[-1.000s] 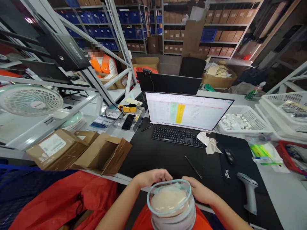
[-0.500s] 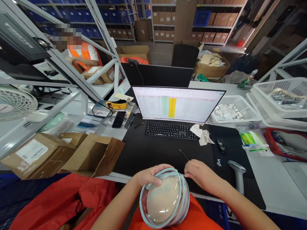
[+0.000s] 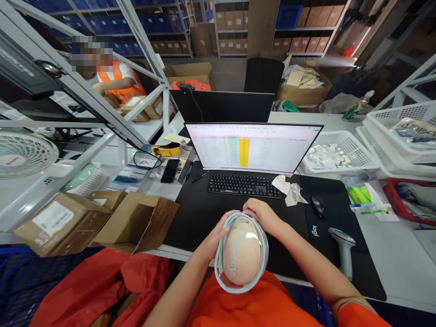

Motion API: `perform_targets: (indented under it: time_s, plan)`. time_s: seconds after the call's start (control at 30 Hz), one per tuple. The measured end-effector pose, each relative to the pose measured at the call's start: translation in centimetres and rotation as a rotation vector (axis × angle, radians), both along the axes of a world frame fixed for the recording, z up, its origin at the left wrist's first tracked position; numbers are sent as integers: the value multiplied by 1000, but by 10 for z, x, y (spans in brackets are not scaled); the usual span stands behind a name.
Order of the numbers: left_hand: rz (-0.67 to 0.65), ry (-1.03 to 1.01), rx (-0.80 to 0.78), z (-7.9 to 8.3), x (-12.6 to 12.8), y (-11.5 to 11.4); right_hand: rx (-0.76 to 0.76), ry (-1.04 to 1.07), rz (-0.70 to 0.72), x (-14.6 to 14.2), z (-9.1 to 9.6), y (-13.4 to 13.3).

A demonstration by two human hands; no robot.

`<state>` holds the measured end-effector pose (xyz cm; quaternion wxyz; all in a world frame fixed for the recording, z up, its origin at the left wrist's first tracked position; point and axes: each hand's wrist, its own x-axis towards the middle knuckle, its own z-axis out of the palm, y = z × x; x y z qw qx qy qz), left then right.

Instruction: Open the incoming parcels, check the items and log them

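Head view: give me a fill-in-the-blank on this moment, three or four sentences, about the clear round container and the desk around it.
The person's left hand and right hand hold a clear round plastic container with a pale-blue rim, its contents ____ in colour.
On the wide black-framed monitor, the rightmost highlighted spreadsheet column is ____.
The black desk mat bears the printed word ____.
A white handheld barcode scanner stands on that mat to the container's ____.

Missing words: beige; yellow; logi; right.

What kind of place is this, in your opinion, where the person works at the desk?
Probably a warehouse order-processing desk: metal shelves hold cardboard boxes and blue bins, a handheld barcode scanner lies nearby, and the monitor shows a spreadsheet.
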<state>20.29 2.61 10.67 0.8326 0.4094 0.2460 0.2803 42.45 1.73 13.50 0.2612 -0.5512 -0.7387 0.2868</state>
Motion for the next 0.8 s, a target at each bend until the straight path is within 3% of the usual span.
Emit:
perform_targets:
  time_s: [0.17, 0.3, 0.4, 0.53, 0.6, 0.7, 0.77, 0.8]
  plan:
    - [-100, 122, 11, -10, -2, -5, -9, 23, 89, -1, -6, -16]
    - [-99, 135, 100, -7, -13, -16, -6, 18, 142, 11, 3, -44]
    - [53, 166, 117, -5, -29, -28, 63, -62, 241, 16, 17, -77]
    - [399, 256, -92, -12, -40, -44, 179, -251, 464, -3, 20, -113]
    - [573, 329, -243, -21, -38, -48, 200, -255, 525, -15, 6, -111]
    - [735, 381, -425, -44, -31, -46, 108, -45, 533, -13, -40, -82]
    - [822, 406, -460, -65, -28, -40, 12, 68, 359, 7, -80, -53]
    - [875, 437, -446, -78, -28, -37, 1, 33, 170, 21, -101, -39]
